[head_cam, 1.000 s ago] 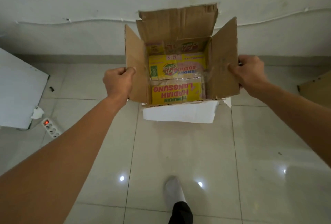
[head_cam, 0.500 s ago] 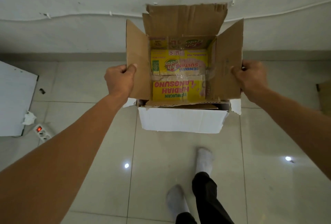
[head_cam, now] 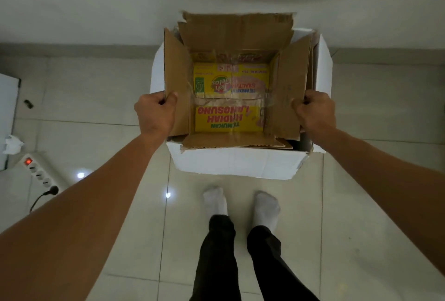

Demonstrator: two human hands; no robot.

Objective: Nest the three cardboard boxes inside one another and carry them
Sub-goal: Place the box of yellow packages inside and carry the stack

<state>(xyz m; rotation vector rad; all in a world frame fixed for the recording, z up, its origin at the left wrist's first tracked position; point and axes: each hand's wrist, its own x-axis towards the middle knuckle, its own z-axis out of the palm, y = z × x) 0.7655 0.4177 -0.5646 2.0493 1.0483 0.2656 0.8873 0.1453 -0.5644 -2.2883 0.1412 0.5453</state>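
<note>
I hold a brown cardboard box with its flaps standing up; its inside bottom is yellow with red print. It sits inside a larger white box, whose walls show around it at the front and both sides. My left hand grips the brown box's left flap. On the right flap, my right hand is closed the same way. A third box is not clearly visible; only thin extra cardboard edges show at the right side.
My two socked feet stand on the glossy tiled floor just behind the boxes. A power strip with a red light and a plug lies at the left, beside a white panel and crumpled paper. The wall is close ahead.
The boxes have come closer and lower in view, and more of the white outer box now shows around the brown one. I have stepped forward; both feet now stand side by side.
</note>
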